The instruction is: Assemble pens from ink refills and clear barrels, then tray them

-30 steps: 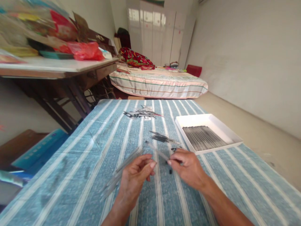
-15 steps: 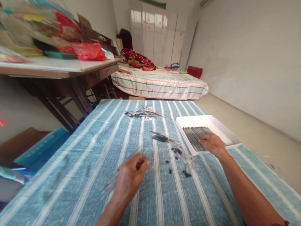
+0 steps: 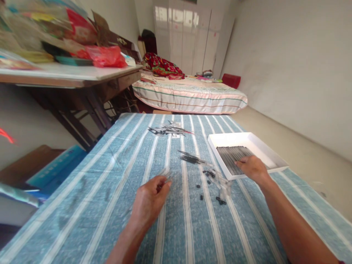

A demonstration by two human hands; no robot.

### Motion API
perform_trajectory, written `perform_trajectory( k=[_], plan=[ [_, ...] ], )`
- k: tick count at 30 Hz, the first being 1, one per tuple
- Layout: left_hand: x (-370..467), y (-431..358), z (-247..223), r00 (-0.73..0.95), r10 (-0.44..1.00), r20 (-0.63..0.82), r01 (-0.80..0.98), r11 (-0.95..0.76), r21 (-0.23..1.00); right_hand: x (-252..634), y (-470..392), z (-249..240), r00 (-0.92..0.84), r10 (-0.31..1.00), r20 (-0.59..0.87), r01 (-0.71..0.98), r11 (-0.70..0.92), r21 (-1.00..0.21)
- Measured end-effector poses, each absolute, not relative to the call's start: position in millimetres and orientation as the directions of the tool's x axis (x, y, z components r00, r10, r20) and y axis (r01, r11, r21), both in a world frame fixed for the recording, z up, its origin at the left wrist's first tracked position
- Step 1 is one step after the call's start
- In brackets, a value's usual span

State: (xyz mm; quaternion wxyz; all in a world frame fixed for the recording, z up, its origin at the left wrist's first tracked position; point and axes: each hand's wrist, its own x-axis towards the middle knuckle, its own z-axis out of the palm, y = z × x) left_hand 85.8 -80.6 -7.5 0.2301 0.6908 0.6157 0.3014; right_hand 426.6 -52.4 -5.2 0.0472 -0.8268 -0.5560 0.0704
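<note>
My right hand [image 3: 253, 168] reaches over the near wall of a white box [image 3: 225, 167], its fingertips pinched at a row of dark pens [image 3: 231, 156] lying side by side inside. Over the striped cloth, my left hand [image 3: 152, 194] is closed, with thin clear tubes [image 3: 164, 172] sticking out past its fingers, blurred. Between the hands lie dark refills [image 3: 191, 158], small black caps [image 3: 209, 173] and clear pieces [image 3: 224, 187]. Farther back rests a pile of thin dark and clear parts [image 3: 170, 129] on a printed paper.
A blue striped cloth [image 3: 121, 154] covers the table. At the left stands a higher desk [image 3: 104, 73] with plastic bags [image 3: 106, 57], above a blue box [image 3: 57, 167]. A bed [image 3: 189, 95] stands beyond the table.
The view has shifted slightly. The clear tubes at my left hand stretched along both sides of it before; now mostly a short part shows above the fingers. My right hand remains at the pens.
</note>
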Motion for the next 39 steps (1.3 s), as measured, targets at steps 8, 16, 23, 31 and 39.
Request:
perform_trajectory(
  k=[8, 16, 23, 31, 39],
  plan=[
    [67.6, -75.9, -2.0, 0.031, 0.993, 0.114, 0.818, -0.09, 0.568, 429.7, -55.4, -5.6, 0.351, 0.934, -0.06, 0.923, -0.356, -0.143],
    [79.2, -81.9, -2.0, 0.165, 0.986, 0.007, 0.954, -0.161, 0.253, 411.4, -68.4, 2.3, 0.373, 0.917, 0.143, 0.914, -0.337, -0.225],
    [96.3, -84.2, -14.0, 0.177, 0.984, 0.03, 0.982, -0.179, 0.066, 370.6, -80.9, -0.6, 0.036, 0.995, 0.09, 0.892, 0.009, -0.452],
    [97.0, -85.4, -14.2, 0.155, 0.985, 0.081, 0.981, -0.163, 0.102, 347.0, -64.4, -13.9, -0.05, 0.998, -0.033, 0.93, 0.034, -0.366],
    [94.9, -89.0, -14.5, 0.108, 0.935, 0.338, 0.787, -0.288, 0.545, 318.8, -43.6, -6.3, -0.069, 0.993, -0.096, 0.992, 0.058, -0.109]
  ],
)
